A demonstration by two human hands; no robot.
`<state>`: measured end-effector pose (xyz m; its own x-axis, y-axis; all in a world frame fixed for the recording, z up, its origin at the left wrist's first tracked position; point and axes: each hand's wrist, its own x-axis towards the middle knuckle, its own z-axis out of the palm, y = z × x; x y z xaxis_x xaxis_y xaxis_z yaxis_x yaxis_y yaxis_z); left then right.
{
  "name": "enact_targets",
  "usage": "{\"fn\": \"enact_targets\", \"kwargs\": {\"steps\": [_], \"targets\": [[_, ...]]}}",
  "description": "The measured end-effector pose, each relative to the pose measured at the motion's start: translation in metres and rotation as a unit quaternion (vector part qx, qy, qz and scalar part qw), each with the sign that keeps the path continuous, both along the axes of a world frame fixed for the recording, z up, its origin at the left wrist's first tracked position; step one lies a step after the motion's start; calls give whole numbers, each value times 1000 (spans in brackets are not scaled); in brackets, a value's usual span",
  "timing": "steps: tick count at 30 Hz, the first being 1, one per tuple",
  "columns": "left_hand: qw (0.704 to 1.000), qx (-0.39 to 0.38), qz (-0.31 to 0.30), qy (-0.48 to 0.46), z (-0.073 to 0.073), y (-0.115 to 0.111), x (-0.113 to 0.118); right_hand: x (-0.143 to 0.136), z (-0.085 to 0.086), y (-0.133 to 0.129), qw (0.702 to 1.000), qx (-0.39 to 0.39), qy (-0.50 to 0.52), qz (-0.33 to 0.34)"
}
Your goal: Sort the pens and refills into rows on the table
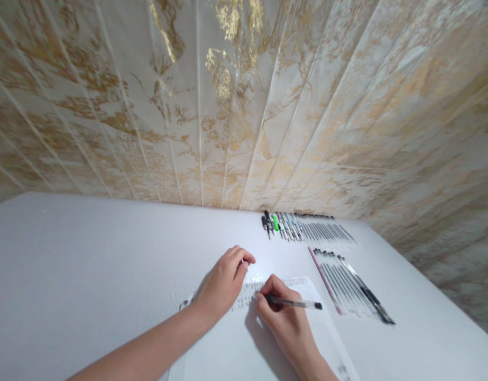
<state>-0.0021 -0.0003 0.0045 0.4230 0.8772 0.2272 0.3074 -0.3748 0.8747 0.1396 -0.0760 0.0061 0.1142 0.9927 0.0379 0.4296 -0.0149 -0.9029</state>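
Note:
My right hand [285, 320] is closed around a pen [303, 304] with a clear barrel and a black grip. The pen leans to the right, its tip end close to the handwriting on a white sheet of paper [220, 352]. Rows of dark writing cover the upper part of the sheet. Over the sheet's upper left part lies my left hand [223, 280], fingers loosely curled, thumb a little apart, nothing held. Its forearm crosses the sheet's left side and hides part of that edge.
On the white table [89, 264], several pens and refills [342, 283] lie in a row right of the paper, a pink pen [325, 280] at their left. Farther back are more refills [327, 231] and a bright green item [275, 222]. A gold-patterned curtain [236, 132] borders the table.

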Motion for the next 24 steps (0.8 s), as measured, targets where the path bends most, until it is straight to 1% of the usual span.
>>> {"fn": "enact_targets", "kwargs": {"steps": [10,15,20,24], "targets": [[1000,2,0,3,-1,-1,0,1,-1,-1,1000,-3,10,7],[1000,8,-1,1,-2,1,0,1,-2,0,1000,9,1,-14],[1000,13,1,-1,-2,0,0,-1,0,0,1000,1,6,-10],[1000,13,4,0,-1,0,0,-2,2,0,1000,5,3,-25]]}}
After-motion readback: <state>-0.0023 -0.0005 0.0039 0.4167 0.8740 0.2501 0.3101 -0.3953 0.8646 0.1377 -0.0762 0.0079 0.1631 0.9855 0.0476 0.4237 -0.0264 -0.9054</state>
